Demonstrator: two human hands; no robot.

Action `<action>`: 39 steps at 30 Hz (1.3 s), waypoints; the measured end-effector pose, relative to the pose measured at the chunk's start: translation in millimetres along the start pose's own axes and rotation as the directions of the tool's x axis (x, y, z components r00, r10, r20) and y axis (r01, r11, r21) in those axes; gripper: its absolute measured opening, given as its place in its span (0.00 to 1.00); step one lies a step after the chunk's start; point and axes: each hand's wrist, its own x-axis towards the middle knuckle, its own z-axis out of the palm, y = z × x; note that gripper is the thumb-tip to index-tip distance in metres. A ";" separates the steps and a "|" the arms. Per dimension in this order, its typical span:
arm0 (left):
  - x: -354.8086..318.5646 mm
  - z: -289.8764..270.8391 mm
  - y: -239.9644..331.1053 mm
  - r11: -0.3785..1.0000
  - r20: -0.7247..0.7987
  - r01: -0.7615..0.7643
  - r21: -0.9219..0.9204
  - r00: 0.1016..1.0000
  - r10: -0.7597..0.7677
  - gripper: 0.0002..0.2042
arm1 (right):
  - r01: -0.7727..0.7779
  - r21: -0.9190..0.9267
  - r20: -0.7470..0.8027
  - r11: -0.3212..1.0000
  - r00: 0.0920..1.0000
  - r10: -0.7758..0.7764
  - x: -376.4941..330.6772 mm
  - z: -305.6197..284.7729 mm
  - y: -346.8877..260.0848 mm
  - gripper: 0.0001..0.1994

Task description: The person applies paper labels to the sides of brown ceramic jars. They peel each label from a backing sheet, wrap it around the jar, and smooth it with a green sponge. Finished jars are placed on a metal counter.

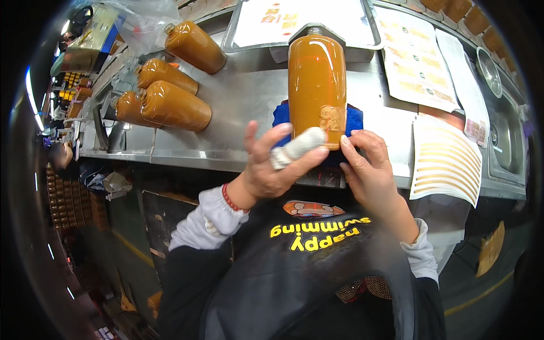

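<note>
A glossy brown bottle point(316, 79) with a raised emblem near its base lies in front of me, its neck pointing away. Blue cloth point(355, 118) shows beneath it on both sides. My left hand point(277, 158) is at the bottle's lower left, fingers spread and slightly blurred. A white wrap point(303, 144) covers one of its fingers, whose tip overlaps the bottle's base. At the lower right corner of the base, my right hand point(368, 161) has thumb and forefinger drawn together; anything thin between them is too small to make out.
Several similar brown bottles point(195, 48) lie at the left of the metal bench point(243, 102). A white-lined tray point(229, 42) is at the back. To the right are label sheets point(416, 62), a sheet of curved gold strips point(447, 161) and a sink point(507, 147) with a metal bowl point(488, 71).
</note>
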 end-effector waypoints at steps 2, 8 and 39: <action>-23.9 -0.1 4.2 0.990 -0.048 0.140 -0.014 0.989 -0.141 0.19 | -0.010 0.017 0.030 1.000 1.000 0.010 -1.1 1.6 -0.6 0.30; -11.2 -4.4 0.7 0.995 -0.007 -0.065 0.077 0.998 0.066 0.19 | -0.028 0.026 0.006 0.999 1.000 0.027 -2.7 4.2 -2.2 0.31; 37.9 17.2 22.3 0.670 0.088 0.440 -0.598 0.867 -0.490 0.27 | -0.012 0.028 -0.025 1.000 1.000 0.013 0.0 4.4 -1.2 0.30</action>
